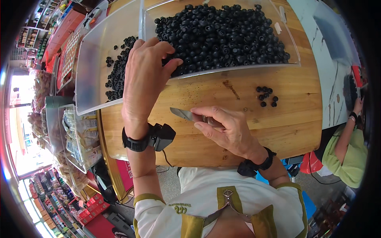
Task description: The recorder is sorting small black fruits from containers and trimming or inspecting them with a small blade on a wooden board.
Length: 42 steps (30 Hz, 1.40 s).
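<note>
My left hand (147, 65) reaches over the near rim of a clear plastic bin (238, 69). Its thumb and index finger are apart, next to a heap of shiny black bead-like balls (222, 35), some with a round hollow. Whether a ball lies between those fingers is hard to see. In my right hand (229, 129), over the wooden table (190, 146), is a small knife (181, 114), blade pointing left. A second clear bin (89, 75) on the left contains smaller dark pieces (117, 75), partly behind my left hand.
Several loose black balls (266, 95) lie on the table right of the knife. A marbled white counter (331, 91) adjoins the right side, with another person's arm (347, 131) beyond it. Packaged goods (81, 135) stand in a rack at left.
</note>
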Each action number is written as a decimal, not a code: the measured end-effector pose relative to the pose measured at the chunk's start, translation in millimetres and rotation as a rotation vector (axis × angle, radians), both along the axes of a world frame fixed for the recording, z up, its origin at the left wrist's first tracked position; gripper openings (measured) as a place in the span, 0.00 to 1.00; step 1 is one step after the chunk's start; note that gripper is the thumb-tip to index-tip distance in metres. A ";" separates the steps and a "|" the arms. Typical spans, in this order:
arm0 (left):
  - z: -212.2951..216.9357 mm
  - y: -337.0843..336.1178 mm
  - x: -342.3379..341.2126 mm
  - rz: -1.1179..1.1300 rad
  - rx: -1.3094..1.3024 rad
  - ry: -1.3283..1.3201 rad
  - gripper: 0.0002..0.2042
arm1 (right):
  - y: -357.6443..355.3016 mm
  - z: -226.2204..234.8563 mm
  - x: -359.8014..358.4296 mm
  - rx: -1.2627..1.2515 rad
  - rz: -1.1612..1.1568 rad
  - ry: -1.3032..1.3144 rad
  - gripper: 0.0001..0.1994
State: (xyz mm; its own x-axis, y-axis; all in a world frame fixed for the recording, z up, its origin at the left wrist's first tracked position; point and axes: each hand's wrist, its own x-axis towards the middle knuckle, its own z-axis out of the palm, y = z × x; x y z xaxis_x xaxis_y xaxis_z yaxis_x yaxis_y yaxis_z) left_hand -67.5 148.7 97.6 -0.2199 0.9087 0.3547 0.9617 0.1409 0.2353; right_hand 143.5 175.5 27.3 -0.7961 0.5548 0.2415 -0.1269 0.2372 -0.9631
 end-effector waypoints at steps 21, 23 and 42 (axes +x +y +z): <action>-73.1 -114.8 83.6 0.011 0.645 -1.777 0.15 | -9.5 1.4 -0.5 0.128 0.092 0.154 0.20; -82.8 -117.2 92.7 0.070 0.672 -1.815 0.15 | -11.7 -3.7 -3.3 0.137 0.106 0.147 0.22; -99.3 -127.1 100.7 0.070 0.718 -1.999 0.17 | -15.3 -15.1 -6.7 0.298 0.105 0.063 0.22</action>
State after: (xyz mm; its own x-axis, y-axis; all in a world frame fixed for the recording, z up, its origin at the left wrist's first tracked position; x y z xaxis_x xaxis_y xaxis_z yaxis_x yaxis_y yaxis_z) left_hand 33.2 21.6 -1.7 -0.6664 0.7308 -0.1478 -0.5952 -0.4020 0.6958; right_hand 136.9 160.2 12.2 -0.8237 0.3674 0.4319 -0.2232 0.4901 -0.8426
